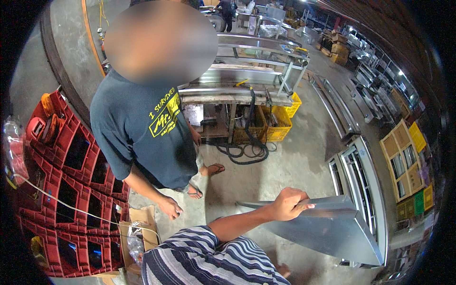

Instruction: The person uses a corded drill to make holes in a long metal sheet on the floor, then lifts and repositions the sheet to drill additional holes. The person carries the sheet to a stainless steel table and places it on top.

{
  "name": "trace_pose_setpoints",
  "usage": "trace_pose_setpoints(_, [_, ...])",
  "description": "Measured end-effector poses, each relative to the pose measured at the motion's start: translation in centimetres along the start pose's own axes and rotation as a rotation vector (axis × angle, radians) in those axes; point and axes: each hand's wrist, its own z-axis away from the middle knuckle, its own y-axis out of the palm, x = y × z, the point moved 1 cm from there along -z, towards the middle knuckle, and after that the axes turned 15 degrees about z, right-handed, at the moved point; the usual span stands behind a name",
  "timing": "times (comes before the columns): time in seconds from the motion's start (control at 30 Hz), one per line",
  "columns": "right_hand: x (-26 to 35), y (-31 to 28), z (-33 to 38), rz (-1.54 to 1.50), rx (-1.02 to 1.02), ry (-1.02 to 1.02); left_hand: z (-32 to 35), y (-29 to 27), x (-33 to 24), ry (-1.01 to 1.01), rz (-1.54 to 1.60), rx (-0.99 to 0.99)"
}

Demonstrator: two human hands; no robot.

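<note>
Item: left hand [289,205], via my remote view, fingers clamped on the upper edge of a grey metal panel [327,228]; right hand, outside my view. Panel: tilted, before a slatted metal frame [375,190]; contact, I cannot tell. Handling: I advise firm grip, sharp corners clear. Surroundings: table [232,99], red crates [82,199]; co-worker [142,128] standing close, limiting swing

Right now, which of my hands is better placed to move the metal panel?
Probably the left hand: its grip is on the metal panel, at the upper edge. The right hand is not clearly visible.
</note>
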Motion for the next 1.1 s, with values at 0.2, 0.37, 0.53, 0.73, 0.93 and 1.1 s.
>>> trace_pose_setpoints(0.2, [1.7,-6.1,-0.6,0.447,-0.061,-0.104,0.2,-0.4,0.1,0.035,-0.031,0.015])
trace_pose_setpoints(0.37, [6.9,-19.1,0.6,1.129,-0.257,-0.685,0.7,-1.5,0.5,0.033,0.054,0.006])
trace_pose_setpoints(0.53, [27.9,-13.6,11.9,0.403,-0.205,-0.756,1.1,-3.5,-1.1,-0.048,-0.040,-0.032])
trace_pose_setpoints(0.73, [35.9,-10.1,26.1,0.724,0.078,-1.125,1.3,-3.4,-2.1,-0.054,-0.053,0.012])
trace_pose_setpoints(0.93, [40.3,-1.8,34.0,1.146,0.495,-0.986,2.3,-5.0,-2.0,-0.094,-0.147,-0.044])
trace_pose_setpoints(1.1, [40.3,-0.1,36.7,1.181,0.314,-0.896,2.1,-6.7,-2.8,-0.239,-0.204,-0.018])
